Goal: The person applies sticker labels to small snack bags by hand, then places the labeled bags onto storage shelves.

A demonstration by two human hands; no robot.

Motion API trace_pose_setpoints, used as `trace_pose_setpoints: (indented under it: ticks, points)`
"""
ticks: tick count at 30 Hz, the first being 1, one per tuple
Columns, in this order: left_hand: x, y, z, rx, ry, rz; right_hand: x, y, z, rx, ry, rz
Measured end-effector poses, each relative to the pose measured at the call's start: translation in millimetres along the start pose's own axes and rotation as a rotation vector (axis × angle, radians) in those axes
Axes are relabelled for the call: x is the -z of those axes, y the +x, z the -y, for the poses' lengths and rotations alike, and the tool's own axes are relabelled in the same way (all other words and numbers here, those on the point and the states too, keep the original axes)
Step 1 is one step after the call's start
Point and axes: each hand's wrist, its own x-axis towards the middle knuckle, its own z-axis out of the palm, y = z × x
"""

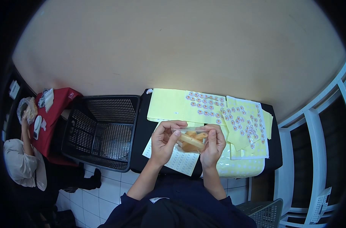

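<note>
Between my two hands is a small clear plastic bag with several pale yellow-brown snack sticks inside. My left hand pinches the bag's left side, thumb in front. On the right side, my right hand grips it with thumb and fingers. The bag is held above a black-covered table. Beneath it lie a white sheet of small printed labels and yellow sticker backing sheets. Round red-and-orange stickers dot the sheets at the back and right.
A black plastic basket stands left of the table. Farther left, a person reaches over a red-covered table toward a plastic bag. White metal racks rise at the right. Another basket is behind me at lower right.
</note>
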Motion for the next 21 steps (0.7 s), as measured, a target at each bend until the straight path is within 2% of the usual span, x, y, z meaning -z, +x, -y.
trace_pose_setpoints:
  ticks: [6, 10, 13, 15, 17, 19, 21]
  points:
    - [5, -2, -5, -0.118, 0.077, 0.021, 2, -4, 6, 0.143, -0.066, 0.103]
    - [6, -7, -8, -0.168, 0.114, 0.028, 9, -3, 13, 0.111, 0.008, 0.197]
    - [2, -10, -16, -0.212, 0.185, 0.045, 9, 1, 33, 0.156, -0.163, 0.19]
    - [0, -13, -19, -0.178, 0.321, 0.067, 8, 2, 52, 0.455, -0.793, 0.282]
    - [-3, -16, -16, -0.204, 0.337, 0.084, 0, -6, 61, 0.439, -0.877, 0.303]
    - [-7, -17, -13, -0.234, 0.349, 0.104, -1, -11, 60, 0.513, -1.034, 0.318]
    - [-9, -19, -11, -0.267, 0.358, 0.119, -1, -15, 60, 0.491, -1.023, 0.29]
